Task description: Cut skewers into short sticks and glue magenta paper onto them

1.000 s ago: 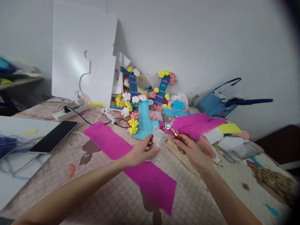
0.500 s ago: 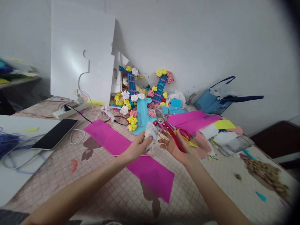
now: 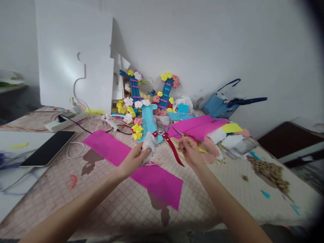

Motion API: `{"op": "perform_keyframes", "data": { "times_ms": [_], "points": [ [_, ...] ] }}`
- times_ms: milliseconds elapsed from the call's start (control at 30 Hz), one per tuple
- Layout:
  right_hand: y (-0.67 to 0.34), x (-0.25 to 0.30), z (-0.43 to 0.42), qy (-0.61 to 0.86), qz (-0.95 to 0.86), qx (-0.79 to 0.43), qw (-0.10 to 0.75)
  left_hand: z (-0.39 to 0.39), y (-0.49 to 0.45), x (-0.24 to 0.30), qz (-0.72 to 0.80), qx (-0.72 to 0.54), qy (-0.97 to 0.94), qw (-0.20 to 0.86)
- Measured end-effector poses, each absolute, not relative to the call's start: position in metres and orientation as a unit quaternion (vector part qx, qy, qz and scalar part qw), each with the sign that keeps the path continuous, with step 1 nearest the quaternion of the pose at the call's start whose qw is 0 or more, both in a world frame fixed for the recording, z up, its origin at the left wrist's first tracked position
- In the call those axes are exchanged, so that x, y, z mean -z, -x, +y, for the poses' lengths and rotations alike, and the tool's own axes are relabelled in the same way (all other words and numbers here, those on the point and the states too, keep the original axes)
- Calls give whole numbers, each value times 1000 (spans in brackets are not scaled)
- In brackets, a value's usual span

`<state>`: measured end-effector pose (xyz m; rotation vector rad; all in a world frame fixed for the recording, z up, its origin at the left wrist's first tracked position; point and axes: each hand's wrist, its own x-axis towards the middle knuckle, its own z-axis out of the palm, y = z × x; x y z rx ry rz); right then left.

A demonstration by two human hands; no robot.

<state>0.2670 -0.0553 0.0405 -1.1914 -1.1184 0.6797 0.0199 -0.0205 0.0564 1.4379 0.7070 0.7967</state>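
My left hand (image 3: 134, 157) is closed around a crumpled white wad (image 3: 150, 141), which covers one handle of a pair of pruning shears (image 3: 170, 145). The shears are spread apart, and their other red handle points toward my right hand (image 3: 189, 148). That hand is apart from the handle, fingers drawn together; whatever is between them, if anything, cannot be made out. Just behind it lie red-handled scissors (image 3: 178, 132) and thin wooden sticks (image 3: 174, 143). Beneath my left hand, a stick (image 3: 154, 164) crosses a magenta paper strip (image 3: 162, 185).
Flower-trimmed blue pieces (image 3: 135, 87) stand against the wall, near a glue gun (image 3: 111, 122). At left are a phone (image 3: 48, 148) and a power strip (image 3: 65, 122). Magenta sheets (image 3: 199, 126), paper scraps (image 3: 235, 145), a blue bag (image 3: 220, 104) and brown pieces (image 3: 269, 173) occupy the right.
My right hand has come off the free red handle, and its spread fingers have drawn together. My left hand keeps its hold. The whole view has shifted somewhat to the right.
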Motion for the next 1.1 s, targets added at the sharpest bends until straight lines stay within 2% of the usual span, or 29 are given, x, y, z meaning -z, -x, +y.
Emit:
{"op": "perform_keyframes", "data": {
  "times_ms": [167,300,500,700,767,833,900,933,1000,1100],
  "points": [
    [-369,-59,-78,581,-388,-61,713,-17,7,-50,364,-359,-601,615],
    [-428,-60,-118,653,-360,82,661,-17,23,-45,379,-376,-592,604],
    [-462,-40,-168,777,-393,39,491,-29,24,-51,391,-359,-589,610],
    [-439,-49,-169,788,-403,42,463,-47,7,-54,375,-349,-592,623],
    [-402,-58,-159,758,-443,-5,480,-52,1,-54,359,-351,-596,627],
    [-354,-66,-148,637,-500,-236,537,-56,-6,-54,339,-349,-602,633],
    [-304,-73,-139,498,-519,-462,519,-61,-13,-55,316,-346,-609,640],
    [-281,-76,-135,446,-513,-524,513,-63,-16,-56,304,-345,-611,644],
    [-245,-79,-131,364,-508,-615,480,-68,-21,-57,280,-347,-610,655],
    [-214,-78,-129,276,-509,-673,460,-77,-29,-55,253,-365,-594,671]
  ]
}}
